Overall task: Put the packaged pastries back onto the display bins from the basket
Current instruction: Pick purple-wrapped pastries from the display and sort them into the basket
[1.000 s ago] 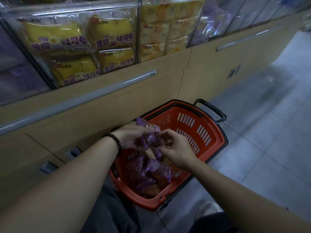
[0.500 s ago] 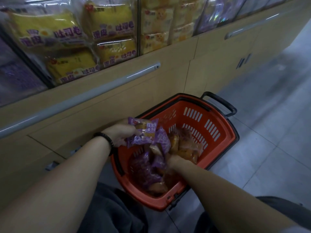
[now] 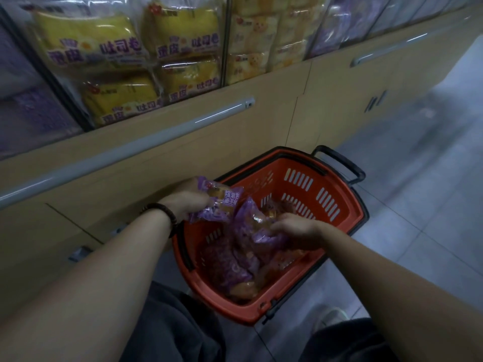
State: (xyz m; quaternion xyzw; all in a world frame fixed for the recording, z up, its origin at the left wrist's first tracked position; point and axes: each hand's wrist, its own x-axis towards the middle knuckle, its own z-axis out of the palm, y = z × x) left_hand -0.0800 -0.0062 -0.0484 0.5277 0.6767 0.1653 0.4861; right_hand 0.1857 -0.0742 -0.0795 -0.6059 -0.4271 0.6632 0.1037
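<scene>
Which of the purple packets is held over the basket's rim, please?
The packet in the left hand; the others sit inside, one in the right hand.

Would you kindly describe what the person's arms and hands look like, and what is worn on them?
No sleeves are in view on either arm; both are bare to the edge of the frame. The left hand has a dark beaded bracelet around its wrist. The right hand has no watch or band at the wrist. Neither hand wears a glove, and no rings can be made out in the dim light.
</scene>
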